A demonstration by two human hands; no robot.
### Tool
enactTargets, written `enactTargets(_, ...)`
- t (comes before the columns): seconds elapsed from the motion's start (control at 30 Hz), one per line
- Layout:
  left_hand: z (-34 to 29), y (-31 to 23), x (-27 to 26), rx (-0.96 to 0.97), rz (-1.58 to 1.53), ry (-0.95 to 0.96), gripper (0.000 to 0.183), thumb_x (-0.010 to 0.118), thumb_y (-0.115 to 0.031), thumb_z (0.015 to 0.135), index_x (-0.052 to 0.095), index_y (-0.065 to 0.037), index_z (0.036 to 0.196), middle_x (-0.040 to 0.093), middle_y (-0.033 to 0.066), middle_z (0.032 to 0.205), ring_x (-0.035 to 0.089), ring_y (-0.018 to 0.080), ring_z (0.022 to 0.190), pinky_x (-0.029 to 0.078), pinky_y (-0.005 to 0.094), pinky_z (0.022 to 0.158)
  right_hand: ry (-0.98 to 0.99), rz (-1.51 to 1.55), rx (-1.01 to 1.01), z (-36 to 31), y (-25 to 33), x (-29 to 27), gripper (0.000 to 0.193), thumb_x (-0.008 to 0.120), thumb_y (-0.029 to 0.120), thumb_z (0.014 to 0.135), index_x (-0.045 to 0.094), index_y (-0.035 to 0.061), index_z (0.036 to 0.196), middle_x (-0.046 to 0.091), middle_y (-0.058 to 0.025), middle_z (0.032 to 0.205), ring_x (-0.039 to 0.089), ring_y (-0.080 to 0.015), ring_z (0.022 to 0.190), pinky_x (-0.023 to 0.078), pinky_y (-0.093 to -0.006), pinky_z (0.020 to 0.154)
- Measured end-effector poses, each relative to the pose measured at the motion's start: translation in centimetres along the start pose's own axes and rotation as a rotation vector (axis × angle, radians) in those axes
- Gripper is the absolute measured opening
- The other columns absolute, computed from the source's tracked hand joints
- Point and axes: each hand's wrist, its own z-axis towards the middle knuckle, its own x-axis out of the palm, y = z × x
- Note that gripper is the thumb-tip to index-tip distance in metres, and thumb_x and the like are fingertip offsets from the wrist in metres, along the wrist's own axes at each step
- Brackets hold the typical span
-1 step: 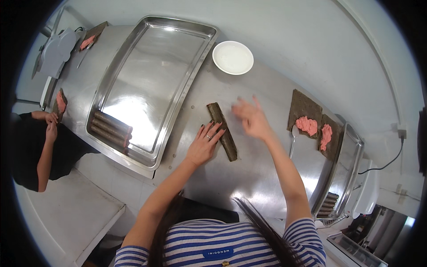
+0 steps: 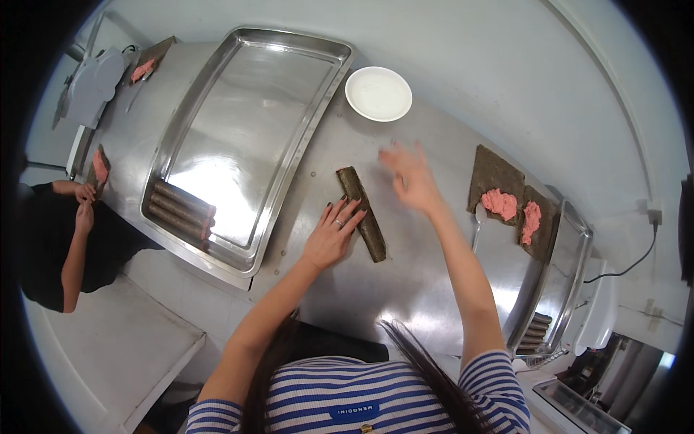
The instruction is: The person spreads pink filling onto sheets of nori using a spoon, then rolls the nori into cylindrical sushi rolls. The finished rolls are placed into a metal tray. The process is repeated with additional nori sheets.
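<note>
A dark green seaweed roll (image 2: pixel 370 231) lies slantwise on the steel table in front of me. My left hand (image 2: pixel 332 235) rests on its middle, fingers stretched and apart across the top, a ring on one finger. To the right of the roll, my right hand (image 2: pixel 413 181) is raised over the table, holding nothing; its fingers are spread and a little blurred. Beyond both hands stands a white bowl (image 2: pixel 379 94), whose contents I cannot make out. Farther right, pink paste (image 2: pixel 500 205) sits on a flat seaweed sheet (image 2: pixel 495 173), with a spoon (image 2: pixel 478 224) beside it.
A large steel tray (image 2: pixel 278 181) at left holds several finished rolls (image 2: pixel 181 211). Another tray (image 2: pixel 571 239) with rolls is at far right, near a second pasted sheet (image 2: pixel 538 239). At far left, a co-worker's hands (image 2: pixel 84 199) are beside a pasted sheet (image 2: pixel 98 168).
My right hand has shifted slightly away from me. My left hand and the seaweed roll have stayed in place.
</note>
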Motion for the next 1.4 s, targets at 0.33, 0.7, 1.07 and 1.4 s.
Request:
enactTargets(0.33, 1.1, 0.2, -0.4, 0.022, 0.012, 0.015, 0.056, 0.056, -0.010, 0.083, 0.041, -0.014, 0.137, 0.032, 0.0072, 0.147, 0.029, 0.0329, 0.136, 0.027, 0.0488, 0.110, -0.007, -0.252, 0.200, 10.0, -4.8, -0.3, 0.038, 0.050, 0.025, 0.091, 0.057, 0.0079, 0.124, 0.052, -0.0064, 0.135, 0.035, -0.0255, 0.136, 0.011, -0.0585, 0.112)
enactTargets(0.7, 0.9, 0.2, 0.2, 0.009, 0.002, -0.024, 0.055, 0.058, -0.012, 0.084, 0.042, -0.016, 0.136, 0.036, 0.0069, 0.145, 0.032, 0.0325, 0.134, 0.029, 0.0489, 0.109, 0.291, 0.035, -0.028, -8.9, 5.2, 1.5, 0.046, 0.052, 0.014, 0.080, 0.056, 0.0048, 0.124, 0.050, -0.0049, 0.136, 0.035, -0.0234, 0.135, 0.016, -0.0533, 0.114)
enactTargets(1.07, 0.8, 0.4, 0.2, 0.007, -0.006, -0.019, 0.056, 0.058, -0.009, 0.083, 0.041, -0.015, 0.136, 0.033, 0.0082, 0.146, 0.031, 0.0352, 0.135, 0.027, 0.0508, 0.110, 0.041, -0.119, -0.030, -5.6, 2.5, -4.1, 0.045, 0.055, 0.019, 0.083, 0.053, 0.0082, 0.127, 0.050, -0.0041, 0.137, 0.038, -0.0264, 0.134, 0.014, -0.0595, 0.112)
enactTargets(1.4, 0.9, 0.5, -0.1, 0.015, 0.021, 0.009, 0.054, 0.057, -0.013, 0.085, 0.041, -0.015, 0.137, 0.032, 0.0069, 0.147, 0.031, 0.0334, 0.135, 0.028, 0.0497, 0.110, 0.010, -0.407, 0.069, 10.2, -6.1, -0.4, 0.052, 0.048, 0.046, 0.092, 0.056, 0.0077, 0.126, 0.050, -0.0029, 0.137, 0.032, -0.0247, 0.137, 0.012, -0.0607, 0.111)
